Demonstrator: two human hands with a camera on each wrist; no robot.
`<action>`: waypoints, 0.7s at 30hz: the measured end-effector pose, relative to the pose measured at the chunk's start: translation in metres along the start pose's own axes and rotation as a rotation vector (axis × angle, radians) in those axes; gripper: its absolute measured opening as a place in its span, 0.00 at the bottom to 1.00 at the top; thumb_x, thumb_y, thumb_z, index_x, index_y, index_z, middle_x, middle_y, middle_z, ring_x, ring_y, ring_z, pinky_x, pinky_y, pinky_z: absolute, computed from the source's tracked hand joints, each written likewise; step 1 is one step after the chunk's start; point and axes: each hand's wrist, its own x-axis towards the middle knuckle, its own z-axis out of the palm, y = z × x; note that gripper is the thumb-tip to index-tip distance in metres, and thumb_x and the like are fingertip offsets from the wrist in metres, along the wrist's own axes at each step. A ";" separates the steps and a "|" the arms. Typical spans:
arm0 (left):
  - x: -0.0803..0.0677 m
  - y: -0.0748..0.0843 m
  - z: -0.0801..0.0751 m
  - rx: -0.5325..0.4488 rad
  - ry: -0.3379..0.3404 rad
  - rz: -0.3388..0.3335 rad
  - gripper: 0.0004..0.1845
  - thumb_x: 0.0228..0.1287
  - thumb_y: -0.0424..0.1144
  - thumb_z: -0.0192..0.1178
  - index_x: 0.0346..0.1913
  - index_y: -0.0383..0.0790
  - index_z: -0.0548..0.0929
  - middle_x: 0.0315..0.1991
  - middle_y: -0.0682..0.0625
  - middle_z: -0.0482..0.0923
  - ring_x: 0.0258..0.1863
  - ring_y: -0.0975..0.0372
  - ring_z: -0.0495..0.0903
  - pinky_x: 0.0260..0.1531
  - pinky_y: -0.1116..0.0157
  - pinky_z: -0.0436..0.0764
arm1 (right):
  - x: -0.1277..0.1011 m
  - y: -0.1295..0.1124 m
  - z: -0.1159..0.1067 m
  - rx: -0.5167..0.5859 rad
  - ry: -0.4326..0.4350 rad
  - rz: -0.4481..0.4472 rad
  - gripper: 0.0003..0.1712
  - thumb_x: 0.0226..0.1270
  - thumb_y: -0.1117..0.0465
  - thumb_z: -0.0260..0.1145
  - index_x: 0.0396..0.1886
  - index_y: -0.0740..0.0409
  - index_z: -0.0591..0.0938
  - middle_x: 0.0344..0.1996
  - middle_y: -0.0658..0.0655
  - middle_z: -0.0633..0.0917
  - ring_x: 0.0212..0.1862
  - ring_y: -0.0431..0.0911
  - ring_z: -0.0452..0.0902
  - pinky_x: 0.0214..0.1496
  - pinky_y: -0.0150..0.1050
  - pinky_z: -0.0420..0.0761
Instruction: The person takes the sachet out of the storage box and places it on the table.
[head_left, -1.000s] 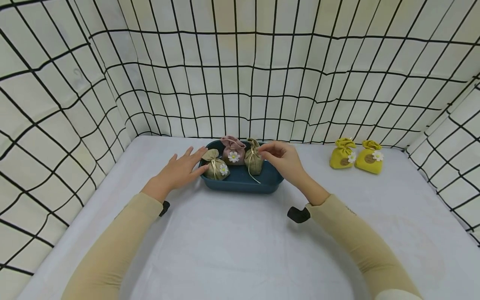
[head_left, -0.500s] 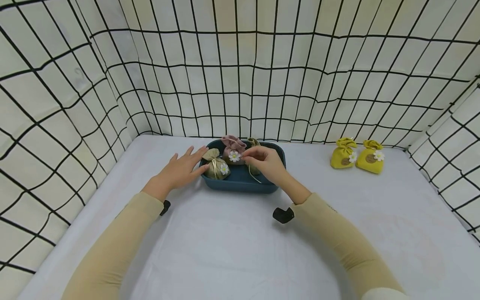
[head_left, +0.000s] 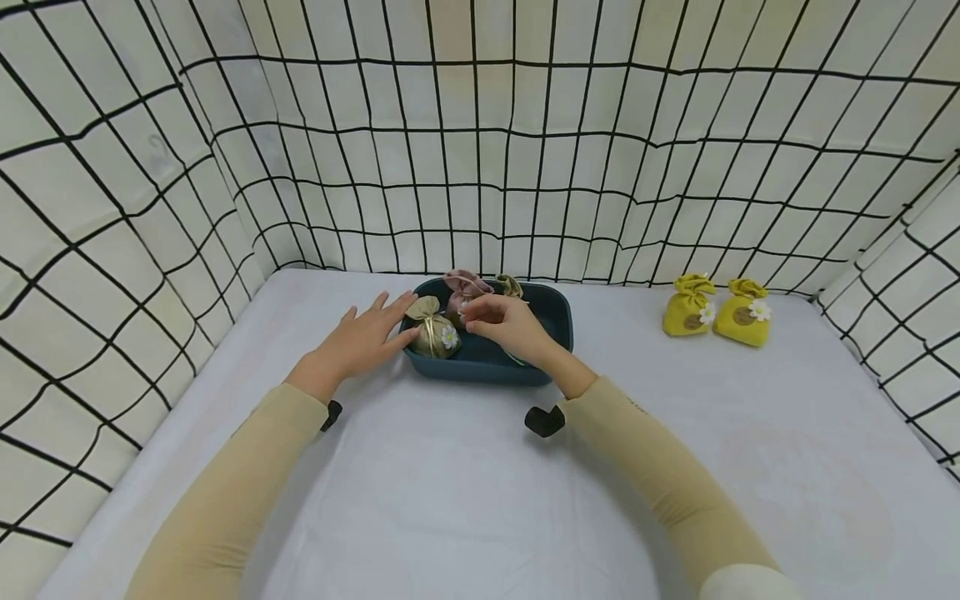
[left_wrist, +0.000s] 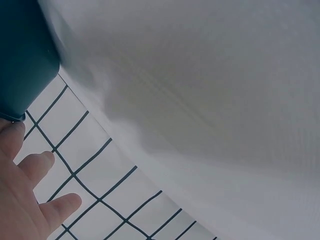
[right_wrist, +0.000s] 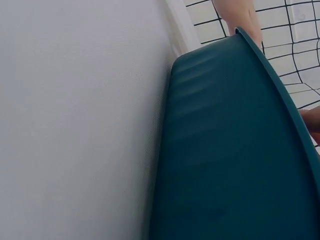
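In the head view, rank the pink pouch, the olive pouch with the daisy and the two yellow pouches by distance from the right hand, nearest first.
1. Pink pouch, in the tray, at the right hand fingers.
2. Olive pouch with the daisy, left in the tray.
3. Two yellow pouches, far right on the table.

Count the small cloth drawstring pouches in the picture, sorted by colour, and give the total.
Olive-green cloth pouches in the dark teal plastic tub: 2
Dusty pink cloth pouch in the tub: 1
Yellow cloth pouches on the white tabletop: 2
Total: 5
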 end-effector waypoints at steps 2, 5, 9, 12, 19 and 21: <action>0.000 -0.001 0.000 -0.002 -0.004 -0.003 0.41 0.81 0.64 0.41 0.85 0.46 0.46 0.82 0.42 0.48 0.81 0.44 0.42 0.71 0.31 0.43 | 0.002 0.001 0.002 -0.003 -0.015 0.009 0.16 0.74 0.69 0.66 0.58 0.71 0.82 0.49 0.63 0.86 0.52 0.52 0.83 0.55 0.40 0.83; -0.001 -0.001 0.001 -0.001 -0.001 -0.002 0.40 0.81 0.63 0.41 0.84 0.46 0.46 0.82 0.43 0.48 0.81 0.44 0.42 0.71 0.31 0.43 | 0.006 0.002 0.005 -0.031 -0.025 0.029 0.17 0.73 0.69 0.67 0.59 0.70 0.82 0.50 0.63 0.86 0.54 0.52 0.83 0.55 0.39 0.83; -0.001 0.000 0.000 0.000 0.008 0.000 0.40 0.82 0.61 0.42 0.84 0.45 0.47 0.82 0.42 0.48 0.81 0.43 0.43 0.71 0.30 0.43 | 0.010 0.001 0.007 -0.059 -0.051 0.067 0.19 0.74 0.68 0.67 0.61 0.68 0.81 0.55 0.62 0.84 0.57 0.53 0.81 0.57 0.40 0.82; -0.001 0.000 0.000 -0.004 0.009 0.001 0.40 0.82 0.61 0.42 0.84 0.45 0.47 0.82 0.42 0.48 0.81 0.43 0.42 0.71 0.30 0.43 | 0.013 -0.001 0.009 -0.067 -0.090 0.100 0.22 0.74 0.68 0.66 0.65 0.68 0.78 0.60 0.63 0.81 0.61 0.54 0.79 0.59 0.41 0.81; -0.001 0.000 0.000 -0.006 0.007 0.004 0.40 0.81 0.62 0.41 0.84 0.45 0.47 0.82 0.42 0.49 0.80 0.43 0.43 0.70 0.30 0.44 | 0.022 -0.006 0.014 -0.116 -0.137 0.134 0.30 0.73 0.67 0.67 0.73 0.65 0.72 0.63 0.64 0.80 0.64 0.57 0.77 0.61 0.43 0.80; -0.001 0.000 0.001 -0.006 0.006 0.002 0.40 0.81 0.62 0.42 0.84 0.45 0.46 0.82 0.42 0.49 0.81 0.43 0.43 0.71 0.30 0.43 | 0.025 -0.006 0.015 -0.121 -0.150 0.140 0.33 0.73 0.67 0.68 0.74 0.65 0.70 0.64 0.65 0.79 0.65 0.57 0.76 0.62 0.44 0.80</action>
